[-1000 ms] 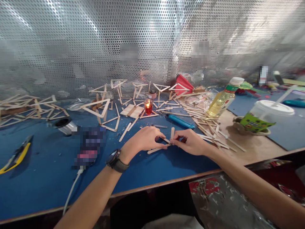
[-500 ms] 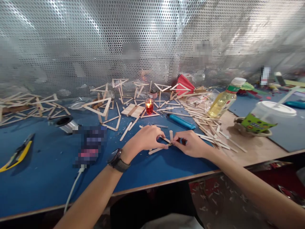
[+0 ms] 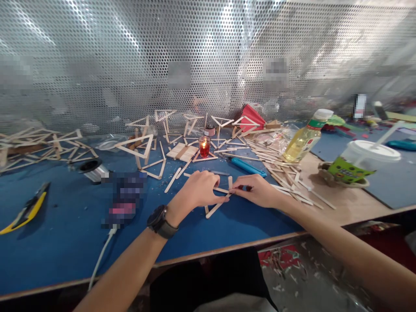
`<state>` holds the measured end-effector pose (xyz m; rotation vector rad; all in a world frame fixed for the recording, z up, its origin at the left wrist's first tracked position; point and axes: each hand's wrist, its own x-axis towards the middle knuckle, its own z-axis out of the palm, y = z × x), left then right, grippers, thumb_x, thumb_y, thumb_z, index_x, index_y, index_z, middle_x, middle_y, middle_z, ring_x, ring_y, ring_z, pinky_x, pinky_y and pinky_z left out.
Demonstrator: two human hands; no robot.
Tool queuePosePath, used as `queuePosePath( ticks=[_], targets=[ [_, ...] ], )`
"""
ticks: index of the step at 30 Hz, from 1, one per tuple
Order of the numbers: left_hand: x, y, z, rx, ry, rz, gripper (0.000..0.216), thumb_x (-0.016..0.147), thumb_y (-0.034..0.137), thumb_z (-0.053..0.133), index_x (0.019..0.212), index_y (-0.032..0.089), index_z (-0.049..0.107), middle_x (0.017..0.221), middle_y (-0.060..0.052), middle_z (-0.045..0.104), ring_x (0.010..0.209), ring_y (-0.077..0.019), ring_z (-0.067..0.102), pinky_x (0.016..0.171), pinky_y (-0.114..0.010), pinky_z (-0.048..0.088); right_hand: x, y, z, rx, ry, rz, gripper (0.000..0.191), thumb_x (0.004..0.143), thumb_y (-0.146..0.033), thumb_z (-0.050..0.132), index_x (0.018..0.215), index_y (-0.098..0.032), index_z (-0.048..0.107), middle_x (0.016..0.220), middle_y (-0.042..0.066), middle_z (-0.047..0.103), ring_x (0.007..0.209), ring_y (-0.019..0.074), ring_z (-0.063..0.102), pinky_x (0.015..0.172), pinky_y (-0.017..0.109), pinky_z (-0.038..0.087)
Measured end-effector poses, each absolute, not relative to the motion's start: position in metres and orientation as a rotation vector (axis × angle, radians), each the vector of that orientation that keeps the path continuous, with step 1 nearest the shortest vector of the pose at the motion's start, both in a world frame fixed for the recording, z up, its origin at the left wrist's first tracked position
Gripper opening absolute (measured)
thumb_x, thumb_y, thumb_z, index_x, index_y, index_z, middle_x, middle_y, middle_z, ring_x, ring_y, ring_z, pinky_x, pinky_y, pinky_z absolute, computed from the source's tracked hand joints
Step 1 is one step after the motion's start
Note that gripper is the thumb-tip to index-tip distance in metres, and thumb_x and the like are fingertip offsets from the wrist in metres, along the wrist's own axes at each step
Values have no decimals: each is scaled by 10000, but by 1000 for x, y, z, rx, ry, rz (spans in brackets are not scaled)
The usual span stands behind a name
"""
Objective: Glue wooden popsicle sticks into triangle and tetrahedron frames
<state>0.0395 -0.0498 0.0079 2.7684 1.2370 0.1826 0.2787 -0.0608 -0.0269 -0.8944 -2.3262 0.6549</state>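
The left hand (image 3: 203, 188) is curled round a stick frame (image 3: 217, 206), which is gripped between thumb and fingers just above the table (image 3: 182, 247); much of the frame is hidden by the hand. Beside it, a raised stick (image 3: 230, 182) is pinched at its lower end by the right hand (image 3: 255, 190), thumb against forefinger, at the frame's corner. The frame seems to be steadied on one side so that the stick can be aligned on the other; whether the two are joined cannot be told.

Beyond the hands, a lit candle (image 3: 204, 148) is placed centrally, presumably for its flame to be reached easily. A blue cutter (image 3: 248, 167) is laid nearby, and loose sticks (image 3: 286, 175) are heaped to the right, probably for easy picking. Finished-looking triangular frames (image 3: 134, 147) are stood farther back, apparently out of the way.
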Motion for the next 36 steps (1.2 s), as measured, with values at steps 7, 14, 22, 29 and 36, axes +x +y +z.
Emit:
queuePosePath(
  ticks=[7,14,22,29,36],
  targets=[
    [38,-53,11,2764,1525,60,568,845,725,571,781,168,661,805,-110,716,728,-269,685,581,-321,393,268,-27,-28,-705,-2392,753,209,997,-343,605,984,-203,760,927,61,717,788,157,668,729,257,493],
    [32,-59,12,2606,1771,-8,580,852,720,547,759,165,684,821,-129,720,781,-298,709,592,-328,440,246,1,-22,-573,-2517,746,227,1003,-337,595,996,-190,768,955,67,729,848,164,677,792,269,505],
    [5,-56,23,2433,1420,28,541,903,638,544,566,214,538,528,-24,539,482,-173,552,473,-284,312,240,9,-18,-490,-2555,802,251,995,-381,605,1028,-204,779,990,70,751,929,180,664,848,294,502],
    [-11,-45,40,2250,1096,452,485,941,462,612,1377,252,586,1107,-67,729,969,-199,694,831,-295,532,246,9,-25,-468,-2500,914,283,1002,-412,592,1051,-200,772,1009,74,747,961,176,652,884,292,496],
    [-2,-43,35,2295,869,596,261,997,393,584,1142,250,747,1116,-61,736,979,-182,686,884,-306,531,247,9,-27,-505,-2492,945,324,1006,-443,578,1063,-186,768,1028,78,713,955,166,641,893,292,499]
  ],
)
